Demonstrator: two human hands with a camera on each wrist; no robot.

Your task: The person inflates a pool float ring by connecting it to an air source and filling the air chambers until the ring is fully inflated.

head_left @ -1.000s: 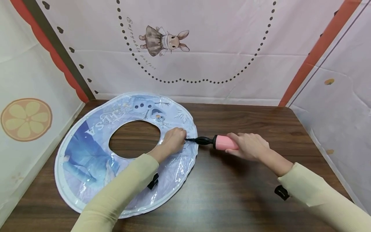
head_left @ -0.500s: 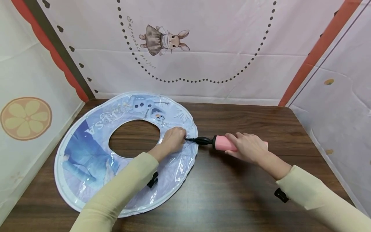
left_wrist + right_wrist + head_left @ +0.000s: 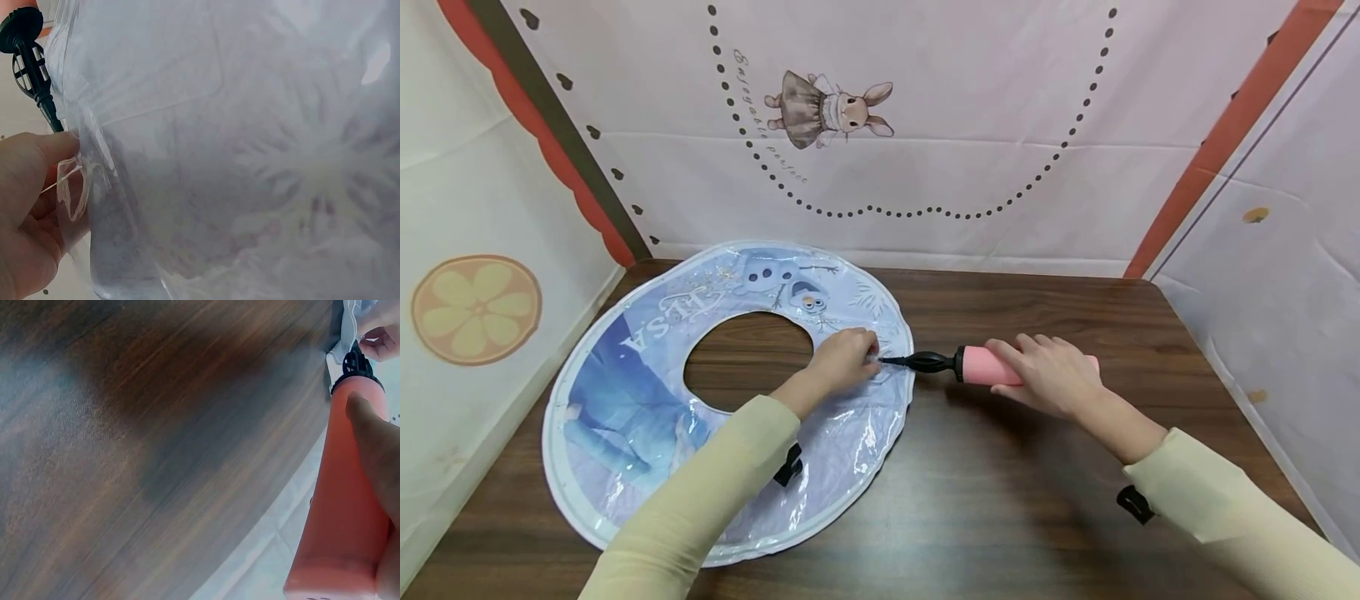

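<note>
A blue and lilac swim ring (image 3: 820, 467) with a cartoon print lies flat on the left of the table. At its right side my left hand (image 3: 844, 358) pinches the clear valve (image 3: 76, 181), where the black nozzle (image 3: 925, 362) of a pink hand pump (image 3: 988, 367) meets it. Thumb and fingers are bent close round that spot, and the nozzle tip is hidden there. My right hand (image 3: 1048, 375) grips the pump's pink barrel, its thumb lying along the side in the right wrist view. The pump lies level, pointing left at the ring.
The dark wooden table (image 3: 985, 517) runs under everything and shows through the ring's centre hole. A printed cloth wall (image 3: 970, 108) with a rabbit stands behind it, with further cloth walls at left and right. Black straps (image 3: 1135, 504) hang at both wrists.
My left wrist has shifted a little left and its fingers have loosened slightly at the valve. The pump's pink rear end now shows past my right hand. The ring stays in place.
</note>
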